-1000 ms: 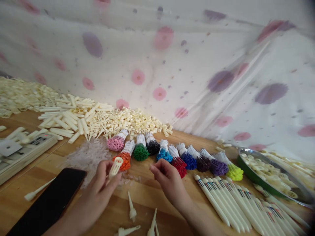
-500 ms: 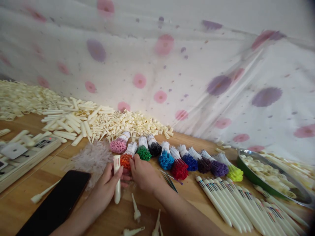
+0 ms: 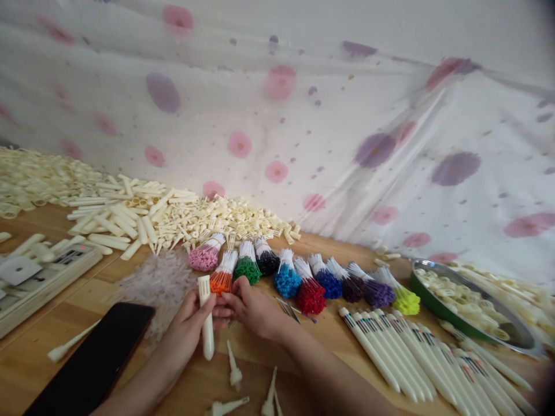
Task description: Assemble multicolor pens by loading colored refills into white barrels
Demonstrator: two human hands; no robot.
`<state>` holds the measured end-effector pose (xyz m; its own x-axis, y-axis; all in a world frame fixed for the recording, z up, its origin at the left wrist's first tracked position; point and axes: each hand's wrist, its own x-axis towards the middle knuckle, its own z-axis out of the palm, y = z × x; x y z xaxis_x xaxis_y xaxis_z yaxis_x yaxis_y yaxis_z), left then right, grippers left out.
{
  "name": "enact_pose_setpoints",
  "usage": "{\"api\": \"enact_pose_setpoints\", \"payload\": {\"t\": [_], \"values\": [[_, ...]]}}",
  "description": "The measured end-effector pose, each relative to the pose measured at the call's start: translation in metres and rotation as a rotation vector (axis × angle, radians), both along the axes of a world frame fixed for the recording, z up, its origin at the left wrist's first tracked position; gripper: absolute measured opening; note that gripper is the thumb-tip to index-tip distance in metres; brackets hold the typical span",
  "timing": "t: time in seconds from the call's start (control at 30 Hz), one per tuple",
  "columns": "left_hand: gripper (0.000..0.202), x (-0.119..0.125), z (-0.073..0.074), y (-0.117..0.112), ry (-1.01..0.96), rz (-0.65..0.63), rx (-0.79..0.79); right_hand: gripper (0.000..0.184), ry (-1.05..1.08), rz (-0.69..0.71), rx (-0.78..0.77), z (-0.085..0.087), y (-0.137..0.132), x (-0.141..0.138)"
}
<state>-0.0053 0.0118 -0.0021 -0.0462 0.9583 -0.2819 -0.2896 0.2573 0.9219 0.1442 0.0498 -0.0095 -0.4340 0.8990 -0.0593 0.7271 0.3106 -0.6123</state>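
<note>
My left hand (image 3: 191,320) is closed around a cream slotted pen barrel (image 3: 208,335), held nearly upright with its slotted end on top. My right hand (image 3: 255,309) is beside it, thumb and fingers pinched together close to the left fingertips; whatever they hold is too small or hidden to make out. Just behind the hands lies a bundle of orange-tipped pen refills (image 3: 222,280). Bundles with green tips (image 3: 247,268), pink tips (image 3: 203,257) and several other colours run in a row to the right and left of it.
Loose cream pen parts (image 3: 225,216) are heaped against the plastic-covered wall. Clear small tubes (image 3: 151,283), a black phone (image 3: 95,358) and a power strip (image 3: 56,277) lie left. Finished-looking multicolour pens (image 3: 390,352) and a green-sided metal bowl (image 3: 433,303) stand right. Cream tips (image 3: 234,370) lie in front.
My right hand has come down from beside the orange bundle to the left hand's fingertips. The left hand still holds the barrel. The whole view has shifted slightly.
</note>
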Motion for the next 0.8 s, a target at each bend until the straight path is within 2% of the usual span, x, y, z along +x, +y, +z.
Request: {"api": "enact_pose_setpoints", "payload": {"t": [0.17,0.53,0.8], "values": [[0.035,-0.001,0.000,0.000,-0.011,0.032,-0.013,0.024,0.042,0.040,0.034,-0.008,0.011,0.003],[0.029,-0.003,-0.002,0.004,-0.081,0.060,-0.046,0.015,0.084,0.100,0.034,-0.005,0.011,0.007],[0.037,-0.004,-0.008,0.007,-0.123,0.086,-0.066,0.015,0.100,0.138,-0.055,-0.004,0.014,0.013]]}}
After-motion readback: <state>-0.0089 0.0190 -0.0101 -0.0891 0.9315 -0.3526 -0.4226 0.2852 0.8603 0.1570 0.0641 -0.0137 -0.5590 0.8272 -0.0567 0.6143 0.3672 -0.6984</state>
